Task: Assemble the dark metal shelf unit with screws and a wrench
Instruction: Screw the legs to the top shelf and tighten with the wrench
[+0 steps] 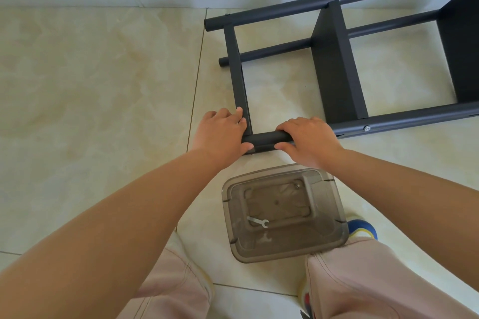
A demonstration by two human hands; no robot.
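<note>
Together, left hand [223, 132] and right hand [308, 141] grip the shelf unit's [334, 70] near tube [264, 138].

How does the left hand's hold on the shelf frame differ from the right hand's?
The left hand grips the shelf frame at its near corner, fingers on the upright bar; the right hand wraps the round leg tube further along. Both curl round dark metal, thumbs underneath.

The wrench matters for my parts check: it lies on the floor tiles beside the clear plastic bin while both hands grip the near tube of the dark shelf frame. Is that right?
Not quite. The head view shows the wrench lying inside the clear plastic bin, not on the tiles beside it. The rest holds: the left hand and the right hand both grip the near tube of the dark shelf frame.
</note>
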